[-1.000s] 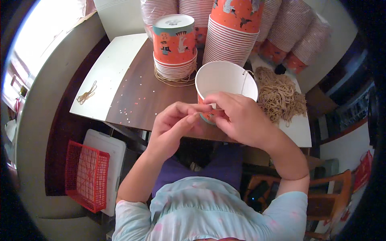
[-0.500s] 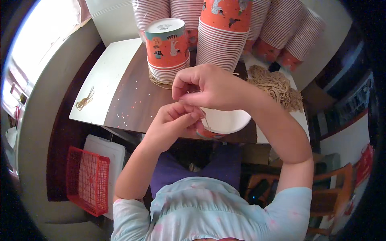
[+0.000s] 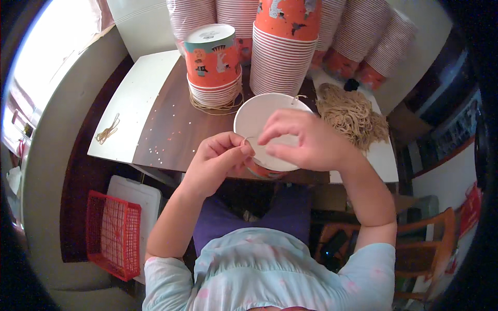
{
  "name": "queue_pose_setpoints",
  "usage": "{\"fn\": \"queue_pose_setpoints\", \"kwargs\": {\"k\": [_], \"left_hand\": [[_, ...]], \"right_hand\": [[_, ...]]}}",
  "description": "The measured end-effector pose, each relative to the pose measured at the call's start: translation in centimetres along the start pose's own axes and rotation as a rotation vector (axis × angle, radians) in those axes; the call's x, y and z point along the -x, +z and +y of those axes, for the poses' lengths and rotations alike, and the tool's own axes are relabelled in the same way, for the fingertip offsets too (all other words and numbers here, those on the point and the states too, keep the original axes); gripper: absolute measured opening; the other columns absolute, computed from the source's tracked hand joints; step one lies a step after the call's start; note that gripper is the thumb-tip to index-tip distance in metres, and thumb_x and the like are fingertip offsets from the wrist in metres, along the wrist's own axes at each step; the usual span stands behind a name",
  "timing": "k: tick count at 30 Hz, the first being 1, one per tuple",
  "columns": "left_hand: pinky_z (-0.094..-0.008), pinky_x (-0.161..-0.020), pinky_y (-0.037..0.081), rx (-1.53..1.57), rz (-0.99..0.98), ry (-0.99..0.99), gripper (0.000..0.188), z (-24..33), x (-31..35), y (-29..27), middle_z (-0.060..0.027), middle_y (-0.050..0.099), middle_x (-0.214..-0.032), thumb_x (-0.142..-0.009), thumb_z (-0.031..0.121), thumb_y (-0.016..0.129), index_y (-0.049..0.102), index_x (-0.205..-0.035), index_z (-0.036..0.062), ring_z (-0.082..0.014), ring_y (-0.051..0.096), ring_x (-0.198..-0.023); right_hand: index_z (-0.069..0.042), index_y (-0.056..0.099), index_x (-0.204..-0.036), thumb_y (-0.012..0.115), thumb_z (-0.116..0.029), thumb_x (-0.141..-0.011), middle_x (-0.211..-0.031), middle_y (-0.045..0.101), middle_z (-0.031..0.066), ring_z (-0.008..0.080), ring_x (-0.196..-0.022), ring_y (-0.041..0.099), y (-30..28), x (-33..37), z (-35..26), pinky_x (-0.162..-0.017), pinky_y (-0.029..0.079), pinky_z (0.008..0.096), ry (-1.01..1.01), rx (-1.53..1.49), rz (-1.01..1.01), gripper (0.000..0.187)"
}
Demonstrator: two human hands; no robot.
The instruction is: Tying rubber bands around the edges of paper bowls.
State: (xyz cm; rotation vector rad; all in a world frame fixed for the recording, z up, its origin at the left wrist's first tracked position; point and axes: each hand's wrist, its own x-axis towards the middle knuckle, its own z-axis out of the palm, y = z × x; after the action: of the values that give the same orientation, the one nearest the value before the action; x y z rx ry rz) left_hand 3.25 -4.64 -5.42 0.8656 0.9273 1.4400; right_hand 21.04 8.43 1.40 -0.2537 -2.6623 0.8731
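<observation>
A paper bucket [image 3: 254,116] with a white inside and an orange printed outer wall stands mouth-up at the table's near edge. At its left rim my left hand [image 3: 220,158] pinches a thin tan cord [image 3: 250,138], whose loose end curls up past the fingertips. Over the bucket's mouth hovers my right hand [image 3: 308,137], its thumb and curved fingers apart with nothing visible between them. On the far right of the rim, a short piece of cord is knotted through a hole.
A tall stack of nested buckets [image 3: 282,57] and a shorter upside-down stack [image 3: 212,67] ringed by cord loops stand behind. Tan cords lie heaped [image 3: 353,114] at right; a small cord bundle [image 3: 108,129] lies at left. A red basket [image 3: 114,233] sits below, left.
My right hand has come away from my left fingertips, moving right and nearer, and its fingers have parted. More of the bucket's mouth shows. My left hand stays at the rim.
</observation>
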Motion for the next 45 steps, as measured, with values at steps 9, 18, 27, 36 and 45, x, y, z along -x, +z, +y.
{"fn": "queue_pose_setpoints", "kwargs": {"k": [9, 18, 27, 36, 45], "left_hand": [[-0.0185, -0.069, 0.048, -0.038, 0.009, 0.065, 0.009, 0.6, 0.4, 0.2, -0.0009, 0.064, -0.083, -0.091, 0.010, 0.060, 0.060, -0.094, 0.0018, -0.0058, 0.059, -0.076], [-0.0220, -0.072, 0.052, -0.501, 0.062, 0.348, 0.012, -0.9, 2.8, 1.7, -0.0085, 0.068, -0.094, -0.089, 0.002, 0.060, 0.059, -0.098, -0.0048, -0.0111, 0.065, -0.083], [-0.0259, -0.074, 0.052, 0.209, 0.297, 0.186, 0.013, -5.4, 3.3, 3.5, -0.0112, 0.067, -0.090, -0.091, 0.007, 0.058, 0.058, -0.100, -0.0020, -0.0143, 0.064, -0.080], [-0.0247, -0.069, 0.052, 0.481, 0.256, 0.128, 0.009, -5.1, 4.3, 2.4, -0.0113, 0.066, -0.086, -0.092, 0.007, 0.056, 0.057, -0.098, -0.0002, -0.0144, 0.064, -0.075], [-0.0235, -0.065, 0.052, 0.253, 0.403, 0.254, 0.012, -5.2, 4.8, 2.8, -0.0112, 0.067, -0.089, -0.091, 0.006, 0.058, 0.058, -0.099, -0.0017, -0.0136, 0.064, -0.076]], "right_hand": [[-0.002, 0.061, -0.082, 0.067, -0.009, -0.076, -0.080, 0.059, 0.0063, 0.0173, -0.073, 0.058, 2.3, 0.0, -0.5, -0.066, 0.046, 0.0290, 0.114, -0.190, 0.026, 0.011], [-0.007, 0.054, -0.080, 0.068, -0.007, -0.074, -0.076, 0.051, 0.0069, 0.0238, -0.062, 0.058, 8.4, 5.3, -4.1, -0.055, 0.049, 0.0343, -0.007, 0.321, 0.514, 0.015], [-0.006, 0.063, -0.099, 0.066, -0.007, -0.077, -0.080, 0.060, 0.0059, 0.0237, -0.060, 0.060, 13.2, 4.2, -0.8, -0.053, 0.049, 0.0343, 0.111, 0.438, 0.764, 0.022], [0.004, 0.065, -0.100, 0.055, -0.006, -0.090, -0.084, 0.064, 0.0032, 0.0090, -0.076, 0.060, 12.1, 3.6, -1.2, -0.071, 0.050, 0.0251, 0.301, -0.961, 0.437, 0.017], [-0.005, 0.067, -0.091, 0.060, -0.015, -0.089, -0.083, 0.066, 0.0006, 0.0057, -0.072, 0.055, 13.8, 3.0, -0.6, -0.064, 0.041, 0.0208, 0.455, -1.491, 0.461, 0.013]]}}
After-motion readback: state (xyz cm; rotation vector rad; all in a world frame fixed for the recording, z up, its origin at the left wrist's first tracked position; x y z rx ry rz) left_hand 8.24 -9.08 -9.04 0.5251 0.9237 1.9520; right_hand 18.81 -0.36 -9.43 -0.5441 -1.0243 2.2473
